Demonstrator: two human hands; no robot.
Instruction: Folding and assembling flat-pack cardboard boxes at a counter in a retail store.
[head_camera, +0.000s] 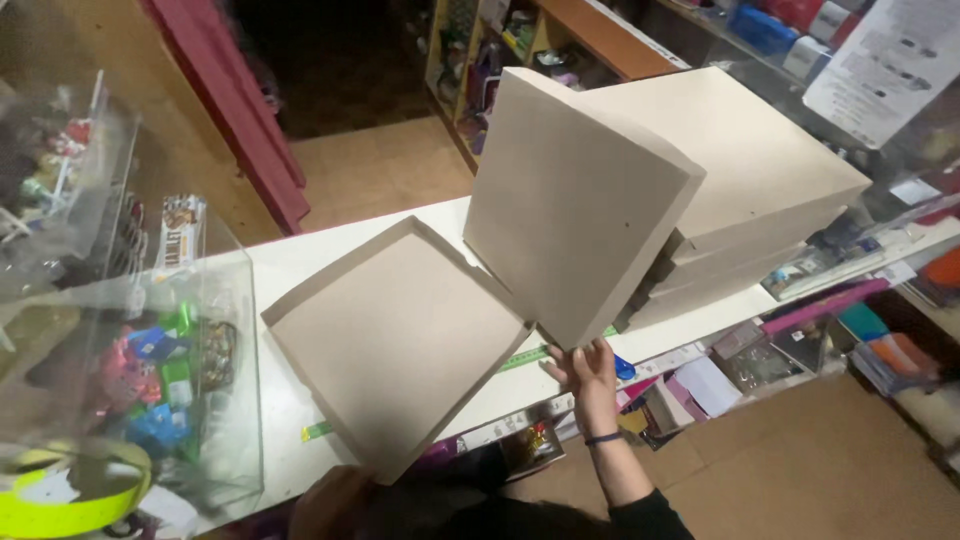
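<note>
Brown cardboard lid (575, 205) stands tilted mid-frame; the right hand (590, 378) props its bottom edge, fingers (578, 357) spread apart. The left hand (330, 500) grips the open tray (395, 340), fingers hidden, on the white surface (290, 270).

left hand (335, 500) mostly hidden under the open box (400, 345); its grip can't be told.

matt cardboard box (400, 340) (smooth), clear glossy plastic case (200, 400)

Right hand (592, 375) under raised, perhaps hinged, lid (575, 205)
</note>
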